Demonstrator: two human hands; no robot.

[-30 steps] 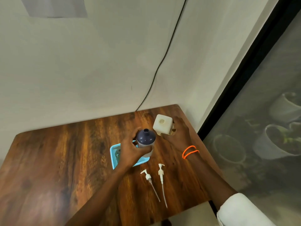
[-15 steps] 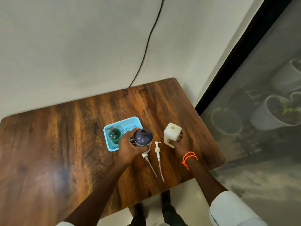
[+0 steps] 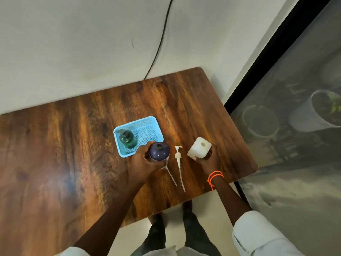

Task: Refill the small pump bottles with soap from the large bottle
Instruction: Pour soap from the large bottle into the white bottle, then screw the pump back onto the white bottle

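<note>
Left hand [image 3: 145, 161] wraps round dark purple bottle [image 3: 159, 150], domed shoulder, open neck, upright on table just beside basket. Right hand [image 3: 206, 159] grips white square bottle [image 3: 199, 147], matte, blocky, round open mouth, near table's right edge. Between them: white pump head [image 3: 178, 154] with clear dip tube lying flat; second tube [image 3: 171, 175] partly hidden under left hand. Blue perforated plastic basket [image 3: 147, 120] holds green translucent pump bottle [image 3: 127, 138]. Glossy wood-grain table [image 3: 73, 154]. Orange cord bracelet [image 3: 215, 176] on right wrist. Black cable [image 3: 158, 43] down wall. No readable labels.
</note>
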